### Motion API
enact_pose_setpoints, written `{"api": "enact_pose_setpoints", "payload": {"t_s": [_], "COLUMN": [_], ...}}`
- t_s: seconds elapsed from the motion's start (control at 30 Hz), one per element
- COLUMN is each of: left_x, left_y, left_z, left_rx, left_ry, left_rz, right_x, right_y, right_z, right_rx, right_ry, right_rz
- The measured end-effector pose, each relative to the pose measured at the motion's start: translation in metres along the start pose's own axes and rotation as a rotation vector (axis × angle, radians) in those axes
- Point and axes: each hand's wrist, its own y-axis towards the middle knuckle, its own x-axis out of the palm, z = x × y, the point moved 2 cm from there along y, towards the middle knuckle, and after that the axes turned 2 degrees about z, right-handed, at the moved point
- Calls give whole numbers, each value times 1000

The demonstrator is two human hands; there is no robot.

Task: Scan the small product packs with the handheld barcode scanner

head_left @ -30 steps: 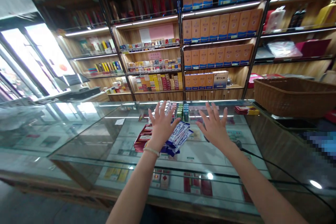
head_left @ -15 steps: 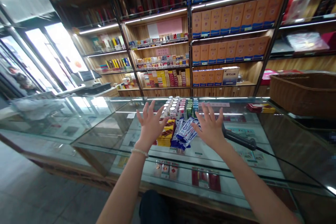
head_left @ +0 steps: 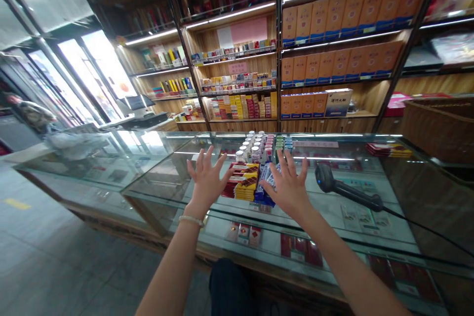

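Both hands hover with spread fingers over the glass counter [head_left: 163, 182], holding nothing. My left hand [head_left: 206, 177], a pale bracelet at its wrist, is just left of a stack of chocolate bars [head_left: 247, 182] in yellow and red wrappers. My right hand [head_left: 289, 182] partly hides a pile of blue-and-white packets [head_left: 264, 185]. Behind these stand several small white-capped bottles [head_left: 255, 148], with pink, green and blue small packs [head_left: 283, 142] to their right. A black handheld barcode scanner [head_left: 348, 192] lies right of my right hand, its cable trailing off to the right.
A brown woven basket [head_left: 439, 126] stands at the counter's right end, near more bars [head_left: 388, 150]. Boxed goods fill the wall shelves [head_left: 333, 61]. A monitor [head_left: 136, 102] is at the back left. A person [head_left: 33, 113] is at far left.
The view has turned left, so the counter goods appear farther right. Both hands stay raised and spread. More of the red-wrapped bars and the scanner now show.
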Motion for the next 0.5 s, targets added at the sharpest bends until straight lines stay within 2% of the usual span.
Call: {"api": "enact_pose_setpoints", "payload": {"t_s": [0.5], "left_x": [7], "left_y": [-31], "left_z": [-23], "left_rx": [45], "left_ry": [94], "left_rz": [-68], "right_x": [17], "right_y": [-9], "right_z": [-32], "right_rx": [-7], "right_ry": [25], "right_rz": [-77]}}
